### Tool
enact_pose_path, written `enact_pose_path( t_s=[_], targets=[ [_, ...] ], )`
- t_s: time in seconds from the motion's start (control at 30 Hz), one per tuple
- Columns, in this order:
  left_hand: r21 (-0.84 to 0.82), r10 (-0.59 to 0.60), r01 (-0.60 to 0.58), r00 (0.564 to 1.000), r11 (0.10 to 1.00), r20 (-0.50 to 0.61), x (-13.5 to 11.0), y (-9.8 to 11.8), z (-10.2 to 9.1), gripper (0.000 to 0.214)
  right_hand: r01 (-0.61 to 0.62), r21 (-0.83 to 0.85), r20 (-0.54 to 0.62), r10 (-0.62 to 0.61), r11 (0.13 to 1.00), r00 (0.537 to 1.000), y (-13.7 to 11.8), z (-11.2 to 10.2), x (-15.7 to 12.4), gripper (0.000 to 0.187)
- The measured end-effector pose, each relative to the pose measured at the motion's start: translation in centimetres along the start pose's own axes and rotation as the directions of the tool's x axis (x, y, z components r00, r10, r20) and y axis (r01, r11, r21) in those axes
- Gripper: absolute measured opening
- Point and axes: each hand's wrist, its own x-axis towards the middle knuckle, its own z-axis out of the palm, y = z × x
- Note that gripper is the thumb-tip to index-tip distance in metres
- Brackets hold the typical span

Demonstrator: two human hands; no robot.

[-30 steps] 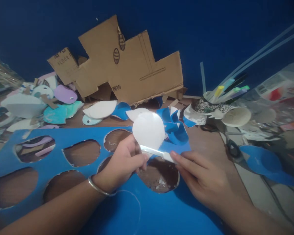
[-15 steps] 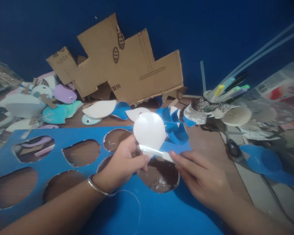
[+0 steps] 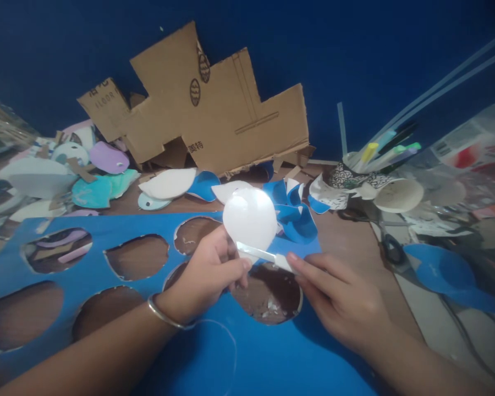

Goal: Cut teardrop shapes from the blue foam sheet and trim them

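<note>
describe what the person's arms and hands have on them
Both forearms are bare, with no sleeves or gloves in view. The left hand has a thin silver bangle at the wrist. The right hand shows no ring, watch or band.

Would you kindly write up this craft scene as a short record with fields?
left hand: grips the white disc at its lower edge
right hand: pinches a white strip lying across the disc's base
under the hands: blue sheet with round holes cut out
behind: cardboard leaning on the blue wall
right side: cup of pens, scissors
left side: pile of cut-outs
</note>
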Motion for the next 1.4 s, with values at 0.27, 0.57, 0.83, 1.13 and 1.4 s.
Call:
enact_pose_path(
  t_s=[0.27,0.57,0.83,1.13,1.4],
  targets=[
    [0.011,-0.013,0.013,1.0,1.0,0.004,-0.15,0.0,0.22,0.028,0.017,0.007,-0.012,-0.017,1.0,1.0,0.01,0.01,0.04,0.038],
    [0.001,0.003,-0.003,1.0,1.0,0.022,-0.1,-0.02,0.14,0.03,0.021,0.007,-0.006,-0.021,1.0,1.0,-0.15,-0.08,0.06,0.036],
    [0.013,-0.008,0.008,1.0,1.0,0.014,-0.18,-0.17,0.08,0.028,0.017,0.001,0.001,-0.017,1.0,1.0,-0.17,0.06,-0.03,0.038],
    [0.011,0.001,-0.001,1.0,1.0,0.003,-0.1,0.03,0.2,0.025,0.018,0.017,0.0,-0.018,1.0,1.0,-0.08,-0.04,0.04,0.039],
    [0.026,0.0,0.0,1.0,1.0,0.002,-0.07,0.18,0.29,0.02,0.027,0.047,-0.002,-0.027,0.999,1.0,-0.12,0.1,-0.07,0.039]
  ],
)
